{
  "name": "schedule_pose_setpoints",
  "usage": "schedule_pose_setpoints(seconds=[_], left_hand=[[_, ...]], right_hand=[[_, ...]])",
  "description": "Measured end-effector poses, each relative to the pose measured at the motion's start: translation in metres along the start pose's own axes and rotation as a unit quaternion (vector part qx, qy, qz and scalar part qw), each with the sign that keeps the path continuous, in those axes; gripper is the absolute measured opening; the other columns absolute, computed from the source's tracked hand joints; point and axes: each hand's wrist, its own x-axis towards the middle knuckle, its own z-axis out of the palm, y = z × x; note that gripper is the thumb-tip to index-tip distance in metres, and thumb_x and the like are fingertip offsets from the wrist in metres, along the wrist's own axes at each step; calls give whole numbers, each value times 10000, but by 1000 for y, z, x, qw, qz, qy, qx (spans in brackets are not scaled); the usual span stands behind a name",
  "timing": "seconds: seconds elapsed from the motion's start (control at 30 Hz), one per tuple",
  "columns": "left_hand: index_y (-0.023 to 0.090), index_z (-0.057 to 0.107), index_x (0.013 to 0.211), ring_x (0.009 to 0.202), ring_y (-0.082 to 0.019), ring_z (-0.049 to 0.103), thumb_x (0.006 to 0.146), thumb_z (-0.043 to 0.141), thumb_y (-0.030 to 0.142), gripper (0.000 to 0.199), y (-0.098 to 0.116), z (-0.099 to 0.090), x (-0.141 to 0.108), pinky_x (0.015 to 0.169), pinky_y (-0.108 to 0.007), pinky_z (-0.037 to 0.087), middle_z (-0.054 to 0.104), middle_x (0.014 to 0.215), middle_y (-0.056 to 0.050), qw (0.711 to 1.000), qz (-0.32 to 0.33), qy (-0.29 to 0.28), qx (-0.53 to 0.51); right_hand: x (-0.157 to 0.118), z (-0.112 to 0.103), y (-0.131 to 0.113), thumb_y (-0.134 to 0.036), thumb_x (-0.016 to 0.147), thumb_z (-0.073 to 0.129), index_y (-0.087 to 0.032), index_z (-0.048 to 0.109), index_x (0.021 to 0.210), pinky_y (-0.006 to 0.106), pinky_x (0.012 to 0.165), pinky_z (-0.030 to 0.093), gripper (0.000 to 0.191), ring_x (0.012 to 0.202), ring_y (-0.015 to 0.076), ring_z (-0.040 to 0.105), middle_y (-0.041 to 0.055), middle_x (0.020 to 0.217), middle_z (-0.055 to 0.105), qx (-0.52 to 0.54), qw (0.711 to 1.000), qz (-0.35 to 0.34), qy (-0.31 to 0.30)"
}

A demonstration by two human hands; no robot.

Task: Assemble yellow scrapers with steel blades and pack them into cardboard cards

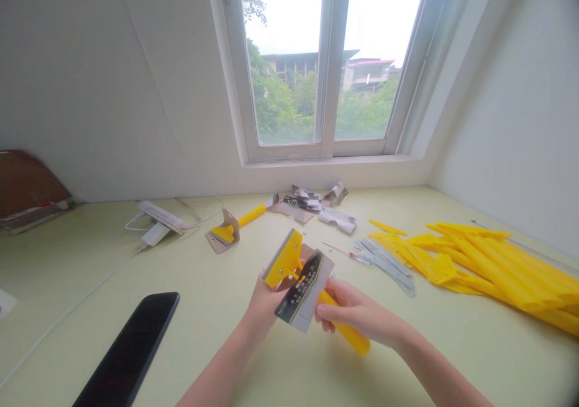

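Held scraper: a yellow scraper [289, 257] is at the lower centre of the frame, tilted, its wide head toward the upper left and its handle running down to the lower right.
Card sleeve: a folded printed card [304, 293], black and grey outside and brown inside, sits around the scraper's neck; the head and the handle stick out on either side.
Left hand: the left hand [262, 303] supports the scraper and card from behind, just below the head; most of its fingers are hidden.
Right hand: the right hand [350, 307] is closed round the handle, close to the card.
Second scraper: another yellow scraper [251, 216] lies left of centre, its neck inside a brown folded card [232, 225].
Loose cards: more printed cards [296, 209] lie heaped below the window [330, 63], with no tool visible in them.
Right side: a screwdriver [357, 257] lies beside a fanned stack of grey strips [386, 267]; a large pile of yellow parts [497, 268] reaches the right edge.
Left side: a black phone [131, 350] is at lower left, a white power strip [161, 215] above it.
Surface: all these rest on a pale green table [203, 292], except the held scraper and its card.
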Motion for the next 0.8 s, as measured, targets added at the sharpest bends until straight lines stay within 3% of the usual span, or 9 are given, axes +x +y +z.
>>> schedule_pose_setpoints(seconds=[0.17,0.27,0.5,0.6,0.7,0.8], left_hand=[[193,570,1101,904,-261,591,615,703,243,506,2,1,0,726,-332,460,649,1004,-99,998,-31,-49,-17],[178,575,1102,830,-244,613,657,666,254,460,2,-2,1,671,-308,460,666,953,-99,996,-68,-60,0],[179,581,1096,887,-221,607,709,585,194,387,8,-18,8,721,-303,467,645,1038,-85,997,-29,34,-61],[169,574,1112,883,-221,612,726,568,245,393,9,-23,11,695,-290,476,636,1060,-94,994,-45,58,-85],[157,582,1100,910,-228,603,758,525,325,385,9,-24,11,697,-299,482,627,1076,-95,992,-54,65,-92],[143,574,1102,900,-249,604,787,460,416,432,11,-21,9,719,-351,481,624,1068,-115,993,-68,37,-92]], right_hand=[[0,-6,-1,-359,767,539,-143,526,941,236,564,399,278,572,94,469,-16,660,498,5,999,-12,50],[-1,-10,1,-367,779,528,-151,516,933,225,539,383,266,537,85,448,-27,628,492,-13,998,-15,61],[0,-13,7,-474,801,450,-155,533,865,209,490,380,335,494,80,445,-25,596,496,-98,990,-2,98],[-1,-13,8,-516,802,416,-159,523,845,200,458,365,375,453,74,437,-27,570,507,-125,986,11,106],[-2,-14,8,-517,802,415,-167,516,906,202,455,368,379,450,78,450,-26,574,524,-142,983,17,118],[-3,-13,9,-483,807,429,-161,539,823,223,531,412,341,542,103,512,-3,634,551,-166,978,0,129]])
